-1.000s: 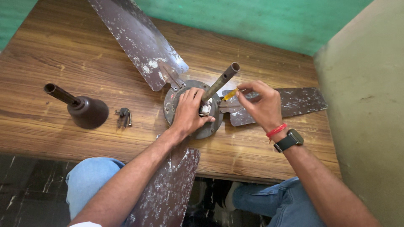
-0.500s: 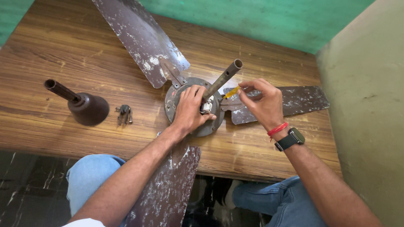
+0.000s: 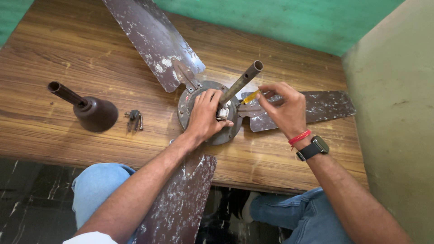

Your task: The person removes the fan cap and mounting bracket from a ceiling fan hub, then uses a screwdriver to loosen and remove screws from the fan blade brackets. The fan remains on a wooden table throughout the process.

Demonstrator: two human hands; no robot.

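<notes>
An old brown ceiling fan lies on a wooden table (image 3: pixel 68 58), its round motor housing (image 3: pixel 187 106) in the middle with three paint-flecked blades: one (image 3: pixel 151 38) pointing away, one (image 3: pixel 316 108) to the right, one (image 3: pixel 181 199) hanging over the near edge. A metal down rod (image 3: pixel 242 81) sticks up from the hub. My left hand (image 3: pixel 205 117) grips the hub at the rod's base. My right hand (image 3: pixel 282 110) pinches a small yellow-handled tool (image 3: pixel 250 96), its tip pointing at the rod's base.
A dark brown canopy cup with a short pipe (image 3: pixel 92 112) stands on the left of the table. Beside it lies a small metal clamp piece (image 3: pixel 134 119). A green wall (image 3: pixel 280 18) runs behind, a beige wall (image 3: pixel 398 113) at right. My knees are under the table edge.
Both hands stay on the fan hub. The right hand with the yellow tool has shifted only slightly near the rod; the view has moved a little.
</notes>
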